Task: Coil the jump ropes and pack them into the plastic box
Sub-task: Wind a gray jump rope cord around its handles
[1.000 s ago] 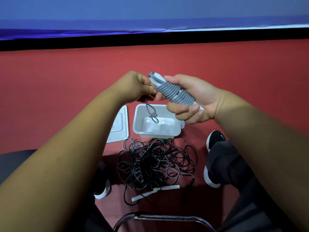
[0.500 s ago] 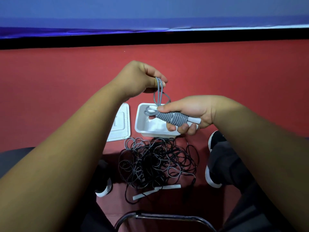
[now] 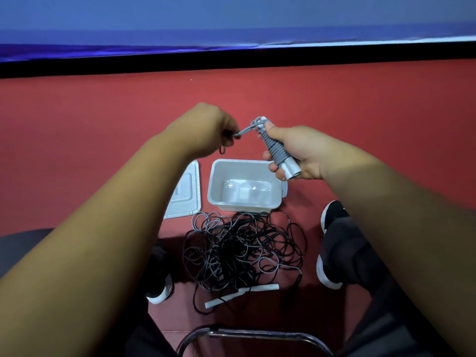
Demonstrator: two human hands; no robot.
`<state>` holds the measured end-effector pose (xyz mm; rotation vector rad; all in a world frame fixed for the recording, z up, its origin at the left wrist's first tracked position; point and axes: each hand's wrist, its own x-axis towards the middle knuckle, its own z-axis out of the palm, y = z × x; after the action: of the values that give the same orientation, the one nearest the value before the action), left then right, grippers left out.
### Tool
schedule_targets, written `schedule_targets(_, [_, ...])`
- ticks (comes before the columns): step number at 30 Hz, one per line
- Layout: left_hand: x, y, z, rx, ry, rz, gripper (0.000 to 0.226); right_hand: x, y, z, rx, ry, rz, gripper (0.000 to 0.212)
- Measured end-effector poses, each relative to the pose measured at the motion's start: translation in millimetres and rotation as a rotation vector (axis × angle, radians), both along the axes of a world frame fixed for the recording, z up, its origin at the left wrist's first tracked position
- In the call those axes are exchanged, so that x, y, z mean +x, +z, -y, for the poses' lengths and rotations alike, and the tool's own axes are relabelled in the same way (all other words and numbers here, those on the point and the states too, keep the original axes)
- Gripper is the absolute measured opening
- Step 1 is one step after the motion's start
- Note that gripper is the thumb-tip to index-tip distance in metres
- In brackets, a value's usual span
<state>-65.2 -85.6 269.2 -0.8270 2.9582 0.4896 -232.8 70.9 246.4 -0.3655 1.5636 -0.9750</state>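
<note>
Right hand [image 3: 300, 153] clenches the coiled gray jump rope [image 3: 273, 148] above the 1 o'clock corner of the plastic box [image 3: 213, 182]. Left hand [image 3: 208, 130] pinches its tail [image 3: 244, 130] at 9 o'clock. Best pull the tail taut and tuck it under a wrap.

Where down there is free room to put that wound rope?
The plastic box looks bare inside; the red floor beyond it, up to the black strip, is open. Crowded: tangled ropes between the shoes, lid left of the box.

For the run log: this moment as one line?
right hand: grips coiled grey rope; left hand: pinches its loose end; plastic box: open, lid beside; rope pile: tangled
</note>
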Motion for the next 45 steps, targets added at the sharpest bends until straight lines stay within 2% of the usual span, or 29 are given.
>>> schedule_targets(4, [-7,-8,-17,0.092,0.041,0.059,0.023,7,2,2,-0.054,-0.045,0.102,0.046])
schedule_targets(8, [-13,-11,-21,0.169,0.139,0.043,0.032,13,5,2,-0.091,-0.063,0.125,0.051])
schedule_targets(12, [-8,-19,-15,0.457,0.279,-0.17,0.034,9,8,1,-0.097,-0.121,0.133,0.044])
schedule_targets(18, [-6,-20,-13,0.835,0.286,-0.491,0.028,1,3,0,-0.088,-0.139,0.117,0.044])
schedule_targets(23, [-9,-9,-20,1.204,0.28,-0.604,0.018,0,6,0,-0.075,-0.128,0.1,0.046])
schedule_targets(27, [-2,-6,-16,1.071,0.166,-0.54,0.017,-4,14,-1,-0.077,-0.113,0.146,0.048])
schedule_targets(32, [9,-1,-2,0.688,0.011,-0.295,0.033,-9,27,-6,-0.136,-0.003,0.289,0.046])
schedule_targets(35, [13,-3,-1,0.633,0.034,-0.207,0.032,-7,32,-10,-0.163,0.128,0.361,0.048])
schedule_targets(39, [11,-1,-5,0.559,0.021,-0.182,0.014,2,34,-15,-0.153,0.353,0.456,0.05])
schedule_targets(43, [8,-2,-8,0.553,0.017,-0.213,0.042,7,32,-19,-0.083,0.533,0.538,0.054])
schedule_targets(45, [9,0,-12,0.569,-0.009,-0.199,0.033,10,31,-21,-0.024,0.612,0.54,0.058])
